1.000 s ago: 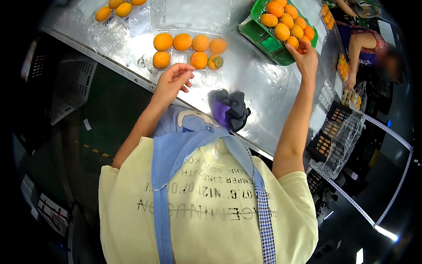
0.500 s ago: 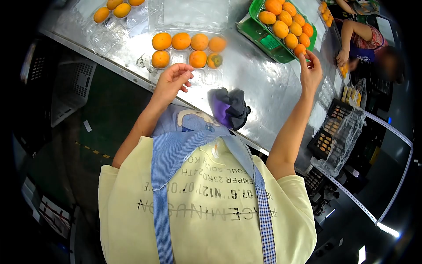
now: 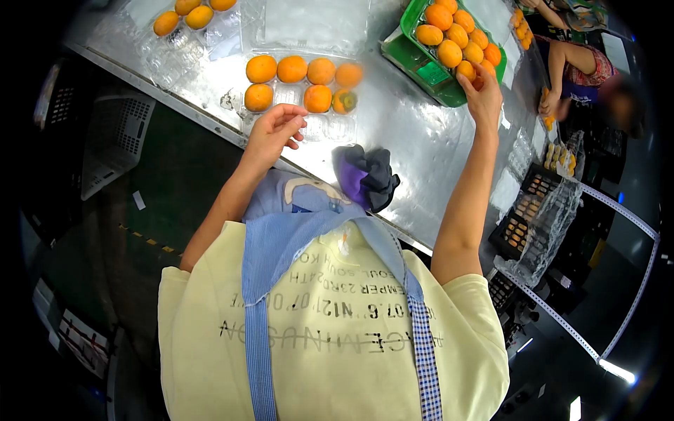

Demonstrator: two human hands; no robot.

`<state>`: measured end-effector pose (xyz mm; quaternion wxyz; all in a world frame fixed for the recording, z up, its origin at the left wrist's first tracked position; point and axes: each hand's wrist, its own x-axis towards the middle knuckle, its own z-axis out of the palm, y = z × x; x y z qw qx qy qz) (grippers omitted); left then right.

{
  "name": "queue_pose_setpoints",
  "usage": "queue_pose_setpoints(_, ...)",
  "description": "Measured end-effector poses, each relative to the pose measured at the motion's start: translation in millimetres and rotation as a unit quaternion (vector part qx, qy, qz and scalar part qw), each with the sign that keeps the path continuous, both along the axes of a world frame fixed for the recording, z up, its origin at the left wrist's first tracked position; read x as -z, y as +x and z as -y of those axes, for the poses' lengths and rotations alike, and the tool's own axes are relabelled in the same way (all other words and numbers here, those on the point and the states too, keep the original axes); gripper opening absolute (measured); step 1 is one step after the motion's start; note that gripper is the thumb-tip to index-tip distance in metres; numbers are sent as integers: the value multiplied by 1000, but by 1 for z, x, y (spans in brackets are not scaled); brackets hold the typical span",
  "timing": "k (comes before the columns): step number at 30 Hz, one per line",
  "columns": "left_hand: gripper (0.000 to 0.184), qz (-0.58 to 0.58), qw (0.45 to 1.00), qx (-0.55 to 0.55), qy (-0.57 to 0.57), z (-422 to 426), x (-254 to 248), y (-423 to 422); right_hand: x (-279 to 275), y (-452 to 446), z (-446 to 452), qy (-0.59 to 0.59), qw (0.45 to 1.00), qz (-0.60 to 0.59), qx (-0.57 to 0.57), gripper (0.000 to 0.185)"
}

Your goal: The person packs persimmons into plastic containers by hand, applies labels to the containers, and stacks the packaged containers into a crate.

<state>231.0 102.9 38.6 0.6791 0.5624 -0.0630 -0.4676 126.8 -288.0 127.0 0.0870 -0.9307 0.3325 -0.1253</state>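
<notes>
My right hand reaches to the near corner of a green basket heaped with orange persimmons. Its fingers and thumb are closed on a persimmon there, partly hidden by them. My left hand hovers by the near edge of a clear plastic tray, its fingers loosely curled and apart, holding nothing. The tray bears two rows of persimmons; one of them shows its green calyx. One cup in the nearer row has no fruit.
A dark and purple cloth bundle lies at the metal table's near edge. More persimmons sit in clear packaging at the back left. A clear tray lies behind the filled one. Another person's arm works at the right.
My right hand has shifted left along the basket's near corner and closed around a persimmon. My left hand has stayed almost still beside the tray.
</notes>
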Motion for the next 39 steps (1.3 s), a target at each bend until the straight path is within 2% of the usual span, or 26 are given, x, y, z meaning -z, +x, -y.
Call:
queue_pose_setpoints(4, 20, -2, 1000, -5, 9, 0, 0, 2, -3, -2, -3, 8, 999, 45, 21, 46)
queue_pose_setpoints(5, 20, -3, 1000, -3, 12, 0, -1, 2, -3, -5, -1, 107, 983, 143, 43, 45)
queue_pose_setpoints(7, 20, -4, 1000, -3, 15, 1, -1, 2, -7, -12, -1, 295, 893, 330, 82, 43)
queue_pose_setpoints(8, 21, -4, 1000, -3, 16, 1, 0, 1, -13, -18, -1, 348, 839, 402, 115, 42)
queue_pose_setpoints(11, 20, -3, 1000, 4, 20, 3, 2, 1, -15, -29, 16, 301, 847, 424, 116, 41)
queue_pose_setpoints(16, 20, 1, 1000, 23, 16, 12, 2, 1, 5, -20, 14, 144, 960, 241, 8, 52)
queue_pose_setpoints(19, 20, 2, 1000, 23, 14, 14, 4, 1, 20, -13, 9, 118, 972, 204, 16, 51)
queue_pose_setpoints(21, 20, 0, 1000, 16, 15, 14, 5, 1, 20, -8, 8, 12, 986, 168, 6, 51)
queue_pose_setpoints(25, 21, -10, 999, 8, 41, 10, 6, 4, 13, -5, 1, -45, 990, 136, 6, 50)
queue_pose_setpoints(29, 19, -14, 999, 6, 50, 12, 7, 6, 3, -3, -4, -25, 991, 132, 10, 46)
queue_pose_setpoints(30, 18, -16, 999, 9, 47, 13, 7, 5, 3, -2, -3, 45, 987, 149, 52, 44)
queue_pose_setpoints(33, 18, -15, 999, 19, 40, 17, 7, 4, -5, 15, 10, 34, 974, 225, 24, 43)
queue_pose_setpoints(37, 18, -15, 999, 32, 33, 22, 6, 3, -22, 52, 32, 13, 981, 191, 17, 39)
queue_pose_setpoints(39, 19, -15, 999, 28, 36, 23, 4, 4, -19, 70, 50, -5, 991, 134, 3, 40)
